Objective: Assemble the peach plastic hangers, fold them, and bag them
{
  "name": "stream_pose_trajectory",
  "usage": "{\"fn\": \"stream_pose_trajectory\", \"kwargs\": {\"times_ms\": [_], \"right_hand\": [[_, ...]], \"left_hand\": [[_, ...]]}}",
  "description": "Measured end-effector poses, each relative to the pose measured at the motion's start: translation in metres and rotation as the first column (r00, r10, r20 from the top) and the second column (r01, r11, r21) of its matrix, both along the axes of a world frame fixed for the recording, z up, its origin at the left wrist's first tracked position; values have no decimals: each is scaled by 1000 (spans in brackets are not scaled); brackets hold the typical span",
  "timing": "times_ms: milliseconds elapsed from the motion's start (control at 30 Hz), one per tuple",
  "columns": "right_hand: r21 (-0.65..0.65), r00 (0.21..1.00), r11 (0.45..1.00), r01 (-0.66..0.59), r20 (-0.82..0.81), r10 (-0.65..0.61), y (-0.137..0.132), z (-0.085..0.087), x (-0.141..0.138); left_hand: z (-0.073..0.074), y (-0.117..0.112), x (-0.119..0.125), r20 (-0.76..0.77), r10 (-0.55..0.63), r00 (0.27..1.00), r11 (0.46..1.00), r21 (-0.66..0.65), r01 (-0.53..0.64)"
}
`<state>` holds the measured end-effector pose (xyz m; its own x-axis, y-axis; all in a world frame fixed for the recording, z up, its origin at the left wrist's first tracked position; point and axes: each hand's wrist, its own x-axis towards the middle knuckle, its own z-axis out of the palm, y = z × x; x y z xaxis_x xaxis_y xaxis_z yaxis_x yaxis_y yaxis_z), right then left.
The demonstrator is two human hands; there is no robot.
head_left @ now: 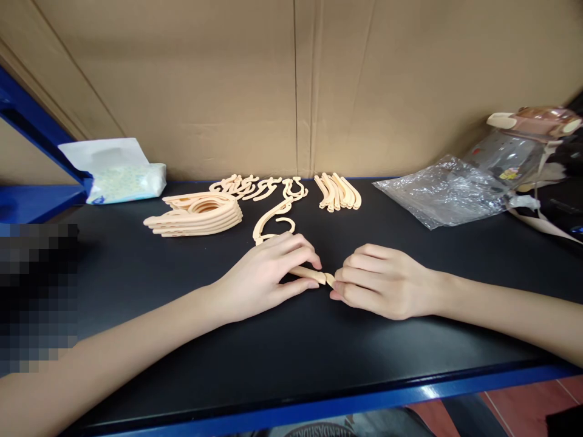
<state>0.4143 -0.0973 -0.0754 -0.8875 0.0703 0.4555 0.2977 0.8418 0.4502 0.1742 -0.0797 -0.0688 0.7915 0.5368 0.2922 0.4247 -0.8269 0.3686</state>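
Observation:
Near the middle of the black table, my left hand (pixel 273 271) is closed around a beige plastic hanger (pixel 310 275). Beyond its fingers, the hanger's hook (pixel 288 223) and one curved arm (pixel 268 218) show. My right hand (pixel 382 280) grips a short beige piece (pixel 330 280) that meets the hanger's end between both hands; most of that piece is hidden in my fingers. Farther back lie several loose curved hanger arms (pixel 337 192) and several hook pieces (pixel 246 187). At the left, several beige hangers are piled in a stack (pixel 195 215).
A white and green tissue pack (pixel 125 179) stands at the back left. To the right, a clear plastic bag (pixel 449 194) lies before a transparent bottle with a brown lid (pixel 532 124). Cardboard (pixel 218 85) closes off the back, and a blue edge (pixel 319 413) runs along the front.

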Motion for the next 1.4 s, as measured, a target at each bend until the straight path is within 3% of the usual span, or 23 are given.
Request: {"fn": "stream_pose_trajectory", "kwargs": {"times_ms": [100,200,300,500,900,1033,1167,1267,1400], "right_hand": [[-43,1000,999,12,-24,-13,1,1,0],[-159,999,987,5,-47,-12,2,2,0],[-275,998,961,-15,-64,-3,3,1,0],[-397,994,916,-59,-105,19,5,0,1],[-480,989,869,-117,-135,58,6,-2,1],[-484,984,875,-26,-167,-63,6,-1,0],[-574,970,813,98,-127,-207,7,1,-1],[-631,971,768,108,-99,-217,9,1,-1],[-650,981,756,82,-82,-177,10,0,0]], "left_hand": [[1,1,0,27,122,992,990,64,-123],[1,5,-4,93,346,934,922,152,-356],[-3,11,-8,127,453,882,871,148,-468],[-9,17,-11,123,469,875,883,-36,-468],[-7,18,-11,143,473,869,881,-48,-471],[-6,17,-12,92,482,871,876,-25,-482],[-5,16,-11,66,463,884,886,-7,-464],[-4,16,-10,60,448,892,894,-26,-447],[-5,18,-12,100,448,889,894,-78,-441]]}}
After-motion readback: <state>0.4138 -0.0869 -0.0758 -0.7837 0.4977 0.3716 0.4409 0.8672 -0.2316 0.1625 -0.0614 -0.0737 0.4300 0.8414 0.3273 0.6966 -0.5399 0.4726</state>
